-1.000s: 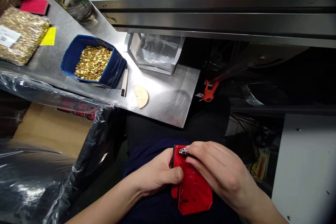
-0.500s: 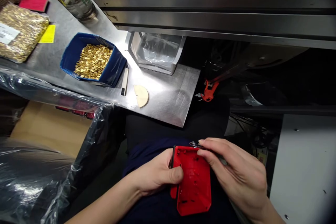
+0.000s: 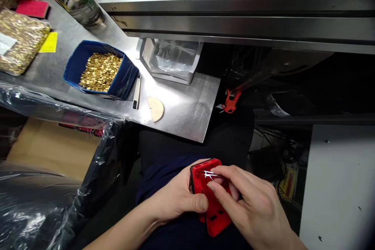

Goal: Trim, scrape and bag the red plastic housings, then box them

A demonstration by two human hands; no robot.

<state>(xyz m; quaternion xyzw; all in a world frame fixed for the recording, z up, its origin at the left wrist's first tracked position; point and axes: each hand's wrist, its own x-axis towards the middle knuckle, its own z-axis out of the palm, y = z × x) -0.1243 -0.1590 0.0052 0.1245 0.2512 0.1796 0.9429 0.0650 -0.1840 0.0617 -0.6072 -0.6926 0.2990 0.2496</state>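
Currently, your left hand (image 3: 179, 199) grips red housing (image 3: 213, 205) | right hand (image 3: 254, 201) pinches metal tool (image 3: 209, 174) | blue bin (image 3: 126, 76) holds gold pieces (image 3: 101, 72) near bench edge (image 3: 175, 130)

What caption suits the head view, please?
Left hand holds a red part; right hand holds a metal tool over it.

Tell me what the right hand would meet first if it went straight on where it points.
Probably the red part held in the left hand; whether the metal tool in the right hand touches it is unclear.
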